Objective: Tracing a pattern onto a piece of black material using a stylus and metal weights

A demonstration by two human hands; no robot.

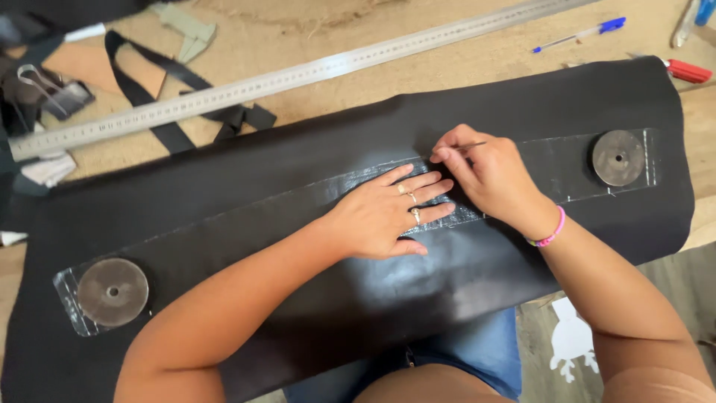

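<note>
While the left hand (388, 216) lies flat with fingers spread on a long clear plastic strip (298, 201), the right hand (485, 175) just beside it pinches a thin metal scribing tool (466, 147) between thumb and fingertips, its tip touching the strip's upper edge near the middle of the frame. That strip runs diagonally from lower left to upper right across a large black leather sheet (447, 276) covering most of the wooden table (313, 30). A round metal weight (112, 292) sits on the strip's lower-left end, and a second round weight (618, 157) on its upper-right end. Above the sheet, a long steel ruler (283, 80) lies slanted; a blue pen (580, 34) rests at upper right, well apart from both hands.
</note>
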